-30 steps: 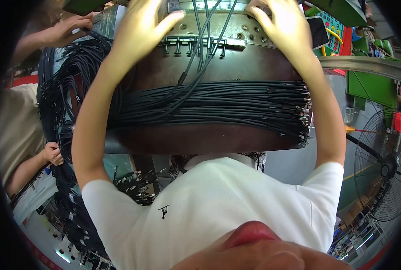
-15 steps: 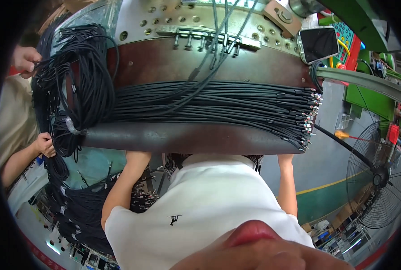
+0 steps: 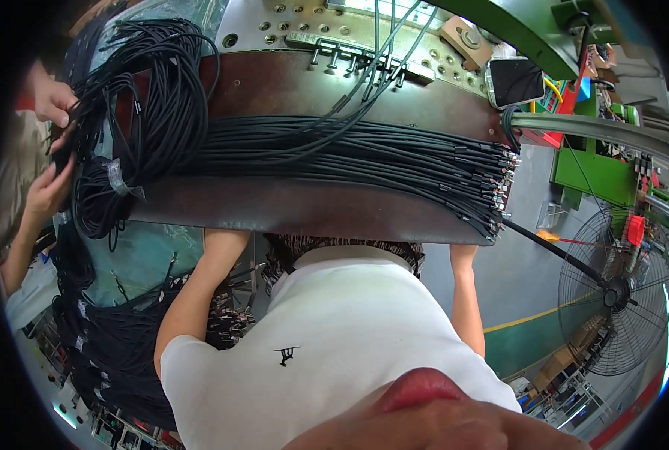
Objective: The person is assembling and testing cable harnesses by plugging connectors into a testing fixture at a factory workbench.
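Both my hands reach under the near edge of a dark brown work board, where the board hides the fingers. Of my left hand only the wrist and back show, near the board's left part. My right hand goes beneath its right end. Across the board lies a wide row of black cables, their metal-tipped ends lined up at the right. At the left these cables run into a thick looped bundle, with a clear plastic tie below it.
At the left, a co-worker's hands handle black cables. Behind the board are a perforated metal plate, a small clamp bar and a phone. More cable bundles hang at lower left. A floor fan stands at right.
The whole view has shifted slightly, with the board now a little higher. The co-worker's lower hand has risen close to the other one. My hands remain under the board's edge.
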`<action>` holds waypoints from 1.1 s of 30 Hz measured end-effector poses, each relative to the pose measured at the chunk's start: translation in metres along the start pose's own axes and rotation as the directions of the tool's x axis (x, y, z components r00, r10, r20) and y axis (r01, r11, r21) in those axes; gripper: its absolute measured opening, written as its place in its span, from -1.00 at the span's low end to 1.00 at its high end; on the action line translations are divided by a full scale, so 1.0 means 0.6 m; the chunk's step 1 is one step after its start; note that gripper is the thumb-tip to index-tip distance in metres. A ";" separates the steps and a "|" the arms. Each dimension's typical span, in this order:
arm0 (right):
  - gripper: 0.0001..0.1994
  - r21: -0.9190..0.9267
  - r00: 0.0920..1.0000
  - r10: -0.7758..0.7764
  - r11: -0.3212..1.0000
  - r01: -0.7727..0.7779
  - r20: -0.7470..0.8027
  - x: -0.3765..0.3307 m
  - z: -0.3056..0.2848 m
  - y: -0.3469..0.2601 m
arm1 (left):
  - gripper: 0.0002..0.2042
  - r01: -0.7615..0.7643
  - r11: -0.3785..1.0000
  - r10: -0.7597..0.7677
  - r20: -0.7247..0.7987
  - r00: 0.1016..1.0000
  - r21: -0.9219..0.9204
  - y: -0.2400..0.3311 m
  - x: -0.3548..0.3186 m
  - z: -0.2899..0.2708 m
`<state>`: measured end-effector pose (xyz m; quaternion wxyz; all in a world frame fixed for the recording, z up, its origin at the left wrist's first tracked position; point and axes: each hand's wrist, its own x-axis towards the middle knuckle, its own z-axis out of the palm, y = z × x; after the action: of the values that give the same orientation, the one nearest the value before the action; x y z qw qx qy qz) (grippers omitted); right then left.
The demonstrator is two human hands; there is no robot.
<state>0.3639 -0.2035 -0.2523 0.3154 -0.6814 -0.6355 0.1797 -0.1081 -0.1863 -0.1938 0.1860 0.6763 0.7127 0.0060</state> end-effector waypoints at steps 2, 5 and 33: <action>-0.72 0.006 1.000 -0.013 1.000 0.013 -0.009 0.003 -0.001 -0.008 | -0.69 0.024 1.000 -0.024 0.078 0.997 0.006 -0.002 0.004 0.000; -0.75 -0.003 0.998 -0.055 0.999 0.054 -0.019 0.003 0.001 -0.001 | -0.70 -0.022 1.000 0.022 0.020 1.000 0.012 -0.010 -0.001 0.006; -0.49 -0.206 0.441 -0.851 0.395 0.895 0.286 0.443 0.075 -0.319 | -0.24 -0.303 0.867 0.462 -0.413 0.785 0.395 0.239 0.166 -0.099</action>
<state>0.2247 0.0647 -0.1183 0.2011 -0.2744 -0.9373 -0.0753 0.0120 -0.0631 -0.1267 -0.1153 0.8039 0.5738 0.1060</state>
